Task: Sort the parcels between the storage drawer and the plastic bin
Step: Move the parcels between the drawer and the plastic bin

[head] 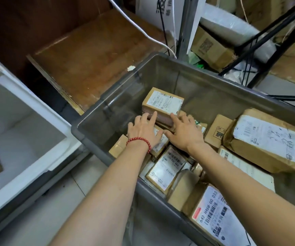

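The left hand (143, 133) and right hand (184, 134) hold nothing, fingers straight and touching the near side of a small labelled parcel (163, 102). The parcel lies just beyond both hands, long axis left to right, atop other parcels in the grey plastic bin (111, 91). The white storage drawer (42, 109) stands left, over a tiled floor (68, 196).

Far left, brown board (93, 55) crossed by white cable (145, 34). Far right, carton (212, 48) under plastic roll (231, 27), behind black rods (235, 64). Near left, tiled floor (58, 201).
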The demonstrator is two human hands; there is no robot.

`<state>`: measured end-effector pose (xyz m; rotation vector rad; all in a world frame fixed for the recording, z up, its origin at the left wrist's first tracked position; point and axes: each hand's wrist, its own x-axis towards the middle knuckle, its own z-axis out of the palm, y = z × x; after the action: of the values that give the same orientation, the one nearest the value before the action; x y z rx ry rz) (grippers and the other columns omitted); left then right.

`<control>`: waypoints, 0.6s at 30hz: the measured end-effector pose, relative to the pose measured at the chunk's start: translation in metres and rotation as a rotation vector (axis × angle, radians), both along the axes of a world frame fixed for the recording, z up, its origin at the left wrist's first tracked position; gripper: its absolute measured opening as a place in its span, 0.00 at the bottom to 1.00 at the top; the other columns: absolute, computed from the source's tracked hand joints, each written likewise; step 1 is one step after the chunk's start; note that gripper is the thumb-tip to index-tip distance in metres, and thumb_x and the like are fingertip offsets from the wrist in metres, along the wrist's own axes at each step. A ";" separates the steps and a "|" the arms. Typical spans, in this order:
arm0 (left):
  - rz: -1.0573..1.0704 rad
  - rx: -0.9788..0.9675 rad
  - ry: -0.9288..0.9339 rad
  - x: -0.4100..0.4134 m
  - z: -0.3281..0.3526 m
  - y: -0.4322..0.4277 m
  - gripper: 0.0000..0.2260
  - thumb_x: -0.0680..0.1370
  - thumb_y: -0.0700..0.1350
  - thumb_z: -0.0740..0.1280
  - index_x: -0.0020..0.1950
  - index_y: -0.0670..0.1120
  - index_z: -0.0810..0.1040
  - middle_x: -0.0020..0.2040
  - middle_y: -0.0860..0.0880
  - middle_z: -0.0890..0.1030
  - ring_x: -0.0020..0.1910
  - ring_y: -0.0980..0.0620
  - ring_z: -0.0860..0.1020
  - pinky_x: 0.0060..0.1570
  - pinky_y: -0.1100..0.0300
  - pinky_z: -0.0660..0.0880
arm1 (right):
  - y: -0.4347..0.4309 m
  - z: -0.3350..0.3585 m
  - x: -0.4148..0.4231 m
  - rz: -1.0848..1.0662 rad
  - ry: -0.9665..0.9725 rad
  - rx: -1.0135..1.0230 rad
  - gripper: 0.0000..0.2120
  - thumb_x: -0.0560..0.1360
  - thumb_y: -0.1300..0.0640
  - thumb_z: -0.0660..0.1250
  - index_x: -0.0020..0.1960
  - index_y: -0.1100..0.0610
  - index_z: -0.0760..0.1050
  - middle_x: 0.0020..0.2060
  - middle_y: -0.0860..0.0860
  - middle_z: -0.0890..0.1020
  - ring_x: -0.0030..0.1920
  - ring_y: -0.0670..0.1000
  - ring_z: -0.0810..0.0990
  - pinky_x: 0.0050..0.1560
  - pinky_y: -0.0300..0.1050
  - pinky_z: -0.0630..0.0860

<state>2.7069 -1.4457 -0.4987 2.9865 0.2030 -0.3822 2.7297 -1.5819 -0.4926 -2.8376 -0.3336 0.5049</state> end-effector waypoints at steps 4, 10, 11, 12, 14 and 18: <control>0.090 -0.037 -0.046 -0.022 0.025 -0.008 0.29 0.80 0.59 0.54 0.78 0.52 0.51 0.77 0.49 0.58 0.76 0.46 0.55 0.69 0.44 0.59 | -0.007 0.023 -0.025 0.090 -0.143 -0.060 0.31 0.79 0.37 0.54 0.78 0.47 0.52 0.76 0.52 0.60 0.75 0.56 0.58 0.72 0.57 0.57; 0.036 0.176 -0.176 -0.068 0.086 0.010 0.26 0.81 0.57 0.53 0.77 0.52 0.55 0.77 0.50 0.58 0.76 0.48 0.53 0.71 0.43 0.55 | -0.008 0.076 -0.053 0.163 -0.313 -0.047 0.26 0.80 0.42 0.54 0.76 0.48 0.58 0.74 0.50 0.64 0.74 0.53 0.61 0.70 0.54 0.59; 0.070 0.159 -0.206 -0.076 0.099 0.016 0.26 0.81 0.58 0.53 0.77 0.53 0.56 0.77 0.51 0.59 0.76 0.48 0.54 0.71 0.43 0.55 | -0.006 0.086 -0.058 0.174 -0.328 -0.034 0.26 0.80 0.42 0.54 0.75 0.48 0.59 0.74 0.50 0.65 0.74 0.53 0.61 0.71 0.55 0.59; 0.104 0.149 -0.231 -0.087 0.110 0.024 0.25 0.81 0.58 0.54 0.77 0.53 0.57 0.77 0.51 0.60 0.76 0.48 0.55 0.71 0.44 0.56 | -0.003 0.095 -0.064 0.184 -0.344 -0.016 0.25 0.80 0.43 0.54 0.75 0.48 0.60 0.74 0.50 0.65 0.73 0.53 0.62 0.71 0.55 0.59; 0.158 0.164 -0.281 -0.113 0.129 0.043 0.25 0.80 0.58 0.54 0.76 0.53 0.60 0.75 0.51 0.64 0.74 0.48 0.59 0.69 0.45 0.59 | 0.009 0.114 -0.078 0.200 -0.383 0.039 0.23 0.80 0.43 0.54 0.74 0.48 0.62 0.73 0.49 0.67 0.73 0.53 0.63 0.71 0.55 0.60; 0.347 0.157 -0.284 -0.169 0.159 0.084 0.22 0.80 0.58 0.54 0.73 0.52 0.65 0.71 0.50 0.69 0.69 0.47 0.66 0.65 0.46 0.61 | 0.050 0.148 -0.111 0.305 -0.416 0.116 0.23 0.81 0.43 0.52 0.74 0.48 0.62 0.72 0.48 0.67 0.72 0.54 0.64 0.69 0.55 0.61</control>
<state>2.5383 -1.3615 -0.3397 3.0224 0.7355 0.0988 2.6185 -1.5320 -0.3443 -2.7690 -0.8503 -0.0617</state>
